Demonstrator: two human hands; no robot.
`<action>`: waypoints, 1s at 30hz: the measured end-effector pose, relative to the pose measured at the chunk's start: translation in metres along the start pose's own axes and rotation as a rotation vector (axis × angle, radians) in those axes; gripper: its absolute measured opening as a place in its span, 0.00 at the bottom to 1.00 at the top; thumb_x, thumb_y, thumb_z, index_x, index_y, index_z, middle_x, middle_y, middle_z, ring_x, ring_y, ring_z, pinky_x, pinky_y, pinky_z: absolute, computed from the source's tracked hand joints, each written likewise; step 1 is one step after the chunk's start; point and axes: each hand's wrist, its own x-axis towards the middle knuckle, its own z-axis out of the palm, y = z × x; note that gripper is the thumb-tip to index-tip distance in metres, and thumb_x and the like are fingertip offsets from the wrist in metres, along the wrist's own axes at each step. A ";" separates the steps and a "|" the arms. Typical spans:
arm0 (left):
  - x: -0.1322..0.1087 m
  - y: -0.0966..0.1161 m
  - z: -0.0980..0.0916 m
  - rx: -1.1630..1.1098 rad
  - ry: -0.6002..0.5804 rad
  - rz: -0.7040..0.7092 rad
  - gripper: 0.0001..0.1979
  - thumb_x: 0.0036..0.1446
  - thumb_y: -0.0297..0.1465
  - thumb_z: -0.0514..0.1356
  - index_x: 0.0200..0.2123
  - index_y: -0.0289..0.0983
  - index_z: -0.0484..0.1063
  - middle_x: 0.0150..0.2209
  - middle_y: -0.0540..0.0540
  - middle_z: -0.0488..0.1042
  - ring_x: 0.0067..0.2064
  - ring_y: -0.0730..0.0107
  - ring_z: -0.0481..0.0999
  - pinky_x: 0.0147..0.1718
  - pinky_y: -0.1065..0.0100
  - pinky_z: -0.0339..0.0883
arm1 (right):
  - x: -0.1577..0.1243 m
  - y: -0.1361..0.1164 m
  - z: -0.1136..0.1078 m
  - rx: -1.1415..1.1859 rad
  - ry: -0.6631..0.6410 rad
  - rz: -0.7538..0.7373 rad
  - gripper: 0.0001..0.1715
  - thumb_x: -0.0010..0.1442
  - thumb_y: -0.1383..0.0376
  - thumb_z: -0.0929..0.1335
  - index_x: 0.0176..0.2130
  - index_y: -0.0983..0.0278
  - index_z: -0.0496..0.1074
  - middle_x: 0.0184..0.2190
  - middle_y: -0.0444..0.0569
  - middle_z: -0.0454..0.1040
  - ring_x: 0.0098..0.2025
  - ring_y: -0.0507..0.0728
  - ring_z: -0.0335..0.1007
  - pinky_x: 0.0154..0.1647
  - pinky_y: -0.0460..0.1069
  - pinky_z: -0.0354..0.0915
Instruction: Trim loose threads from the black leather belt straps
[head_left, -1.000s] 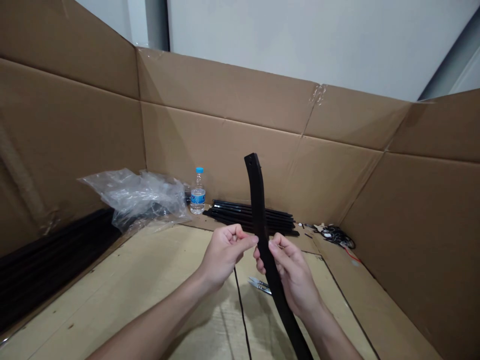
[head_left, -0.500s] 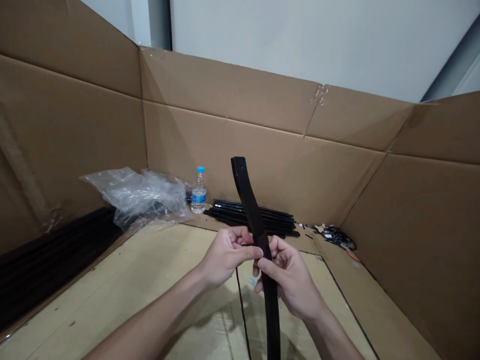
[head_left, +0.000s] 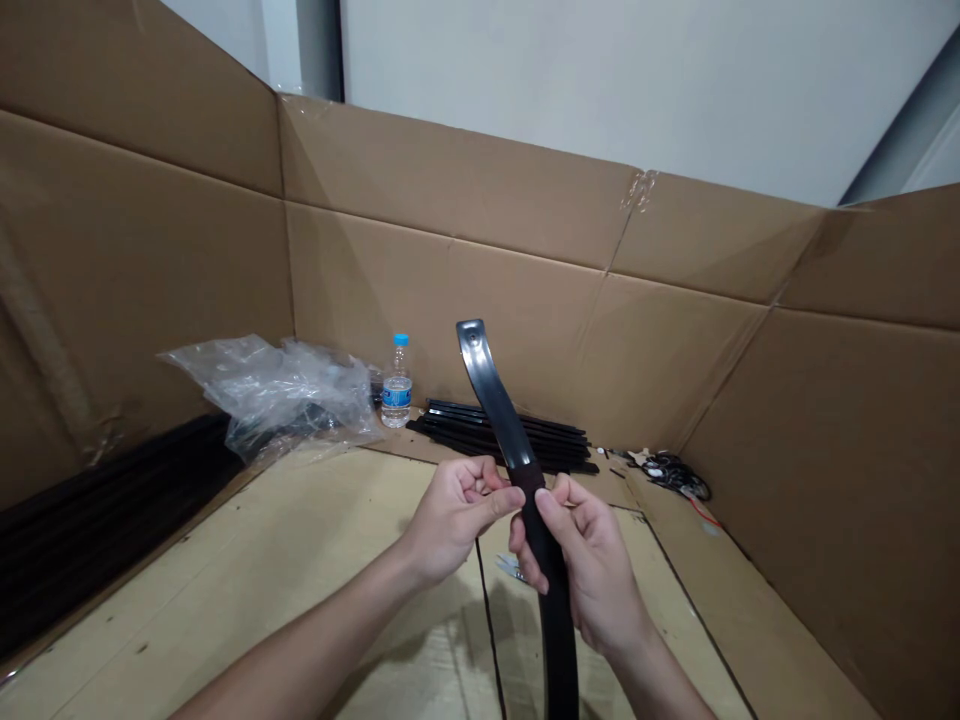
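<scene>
A long, curved black strip point(head_left: 504, 410) stands nearly upright in front of me, its glossy top end pierced by a small hole. From the middle down it has a matte black covering point(head_left: 559, 620). My right hand point(head_left: 589, 545) grips the covered part, thumb on the front and fingers behind. At the covering's upper edge, my left hand point(head_left: 461, 515) is pinched closed against the strip's left side. A thin black cord point(head_left: 487, 610) hangs down from that hand; its upper end is hidden by the fingers. Small snips point(head_left: 510, 567) lie on the table behind the strip, partly covered.
Cardboard walls point(head_left: 450, 290) enclose the pale work surface point(head_left: 300, 560). Toward the back are a water bottle point(head_left: 397, 390), crumpled clear plastic point(head_left: 285, 390) and a pile of black strips point(head_left: 570, 440). Tangled black cord point(head_left: 675, 472) lies at right, more long black pieces point(head_left: 112, 490) at left.
The strip has been turned about its length, so its glossy, hollowed face now shows. My right thumb has shifted up to the covering's edge; the left hand has barely moved.
</scene>
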 end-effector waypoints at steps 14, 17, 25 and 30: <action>0.000 -0.005 -0.002 0.157 0.134 0.036 0.23 0.43 0.44 0.69 0.20 0.36 0.62 0.14 0.58 0.60 0.16 0.85 0.50 0.16 0.76 0.44 | 0.002 0.000 0.001 0.068 0.092 0.066 0.19 0.60 0.54 0.68 0.29 0.65 0.64 0.20 0.44 0.73 0.15 0.45 0.61 0.16 0.40 0.57; -0.001 -0.004 0.001 0.188 0.145 0.044 0.23 0.43 0.44 0.69 0.19 0.36 0.61 0.13 0.60 0.55 0.16 0.85 0.48 0.16 0.77 0.44 | 0.003 0.001 0.001 0.076 0.130 0.089 0.20 0.58 0.53 0.70 0.29 0.66 0.65 0.18 0.42 0.71 0.14 0.45 0.58 0.14 0.39 0.55; 0.000 -0.001 0.006 0.110 0.150 -0.022 0.22 0.46 0.41 0.68 0.19 0.37 0.59 0.13 0.60 0.54 0.16 0.84 0.46 0.16 0.76 0.41 | 0.009 0.007 -0.003 0.039 0.162 0.062 0.21 0.58 0.52 0.70 0.28 0.65 0.64 0.18 0.42 0.71 0.15 0.45 0.60 0.14 0.40 0.55; 0.002 -0.003 0.003 -0.100 0.152 -0.100 0.17 0.46 0.39 0.65 0.19 0.34 0.64 0.13 0.61 0.49 0.17 0.83 0.43 0.16 0.75 0.38 | 0.013 0.004 -0.008 -0.009 0.152 0.044 0.22 0.57 0.52 0.70 0.26 0.63 0.59 0.19 0.43 0.74 0.16 0.46 0.62 0.16 0.40 0.57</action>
